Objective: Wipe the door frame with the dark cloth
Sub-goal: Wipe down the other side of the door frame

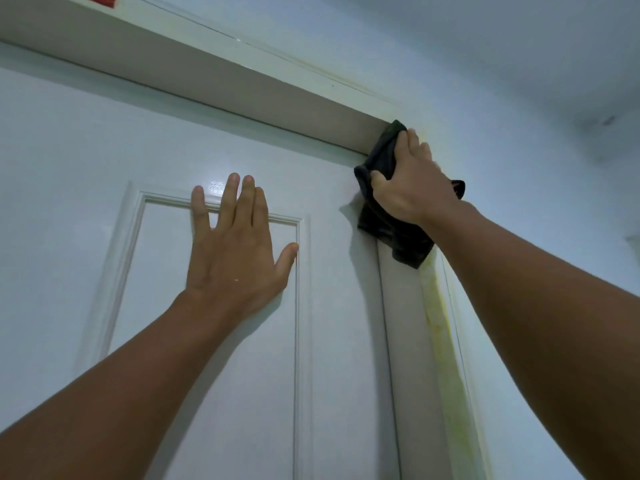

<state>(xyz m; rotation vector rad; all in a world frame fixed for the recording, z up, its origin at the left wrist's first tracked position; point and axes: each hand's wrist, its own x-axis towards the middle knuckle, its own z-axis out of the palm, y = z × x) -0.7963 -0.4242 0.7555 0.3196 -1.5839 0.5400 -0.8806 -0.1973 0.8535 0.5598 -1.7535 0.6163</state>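
The white door frame (405,341) runs up the right side and across the top of a shut white door (69,168). A dark cloth (384,157) is pressed against the frame's upper right inner corner. My right hand (408,181) holds the cloth there, thumb curled over its left edge and fingers laid along it; part of the cloth hangs below the hand. My left hand (235,244) lies flat on the door's raised panel moulding, fingers straight and spread, holding nothing.
Yellowish stains (440,327) streak the frame's outer edge on the right side. Pale wall (519,98) lies right of and above the frame. A red strip (100,0) shows at the top left, above the frame's head.
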